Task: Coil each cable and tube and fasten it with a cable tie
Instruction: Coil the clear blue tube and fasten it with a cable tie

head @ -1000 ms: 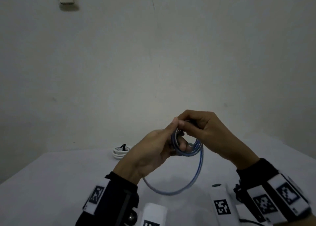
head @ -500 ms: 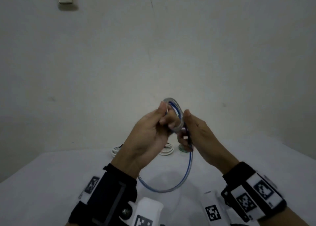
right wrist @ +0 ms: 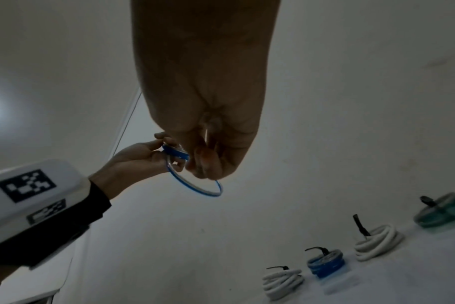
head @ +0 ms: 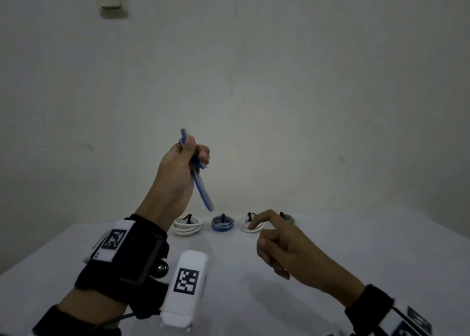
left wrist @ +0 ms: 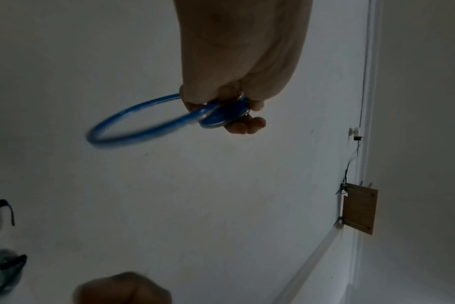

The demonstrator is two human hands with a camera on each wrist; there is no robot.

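left hand (head: 178, 167) raised at 11 o'clock, fingers clamped on the blue tube (head: 201, 185) coil; right hand (head: 279, 244) loose, holding nothing; pinch the loose outer loop in before fetching a tie

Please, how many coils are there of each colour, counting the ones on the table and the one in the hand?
White coils: 2
Blue coils: 2, one on the table, one held by the left hand
Green coil: 1
Total: 5
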